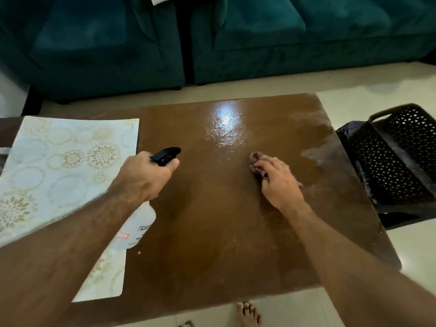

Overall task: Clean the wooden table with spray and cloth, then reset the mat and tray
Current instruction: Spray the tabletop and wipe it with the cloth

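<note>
A brown wooden tabletop (212,220) fills the middle of the view, seen from above. Its far half is wet and glossy, with a bright patch of reflected light near the far edge and a pale streak of liquid toward the right side.

The right hand (278,182) lies palm down on the wet wood right of centre, its fingers curled over a small, dark reddish cloth (256,161) that they press against the surface. Only a bunched part of the cloth shows past the fingertips.

The left hand (144,178) hovers above the tabletop left of centre, wrapped around the neck of a spray bottle (139,223). The bottle's black nozzle points away from the person toward the wet area, and its cloudy white body, with a printed label too blurred to read, hangs down beneath the wrist.

A pale placemat (59,161) patterned with gold circular motifs lies flat on the left part of the tabletop, partly under the left forearm.

Just past the right edge of the tabletop stands a black perforated plastic basket (401,161), tilted. A dark teal sofa (283,43) runs along the far side on a light tiled floor (354,100). Bare toes (247,313) show below the near edge.
</note>
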